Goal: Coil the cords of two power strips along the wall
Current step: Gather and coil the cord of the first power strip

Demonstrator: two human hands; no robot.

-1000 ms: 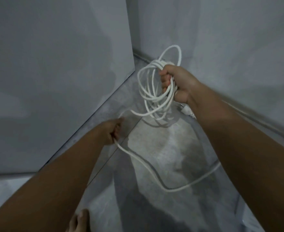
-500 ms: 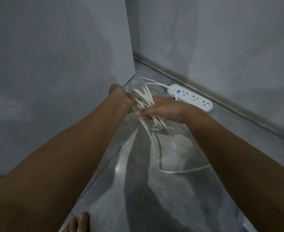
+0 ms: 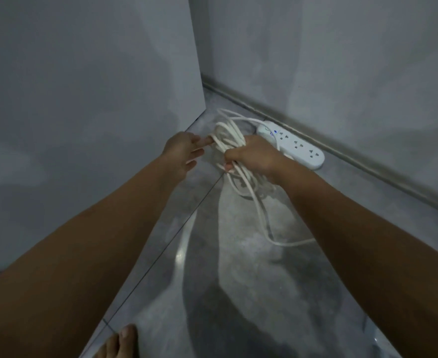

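A white power strip (image 3: 296,146) with a small blue light lies on the grey floor against the right wall's skirting. Its white cord (image 3: 229,136) is gathered in several loops just left of the strip. My right hand (image 3: 254,157) is closed around the bundle of loops. Beside it, my left hand (image 3: 184,151) has its fingers spread, with one fingertip touching the loops' left side. A loose length of cord (image 3: 264,218) trails from the bundle toward me and curves right behind my right forearm. Only one strip is in view.
Grey walls meet in a corner behind the strip, and a wall panel (image 3: 109,99) juts out on the left. The glossy tiled floor (image 3: 238,293) stretches toward me. My bare toes (image 3: 119,342) show at the bottom edge.
My right hand lowered the coiled cord from the air to near the floor beside the strip. My left hand let go of the trailing cord and came up to the loops.
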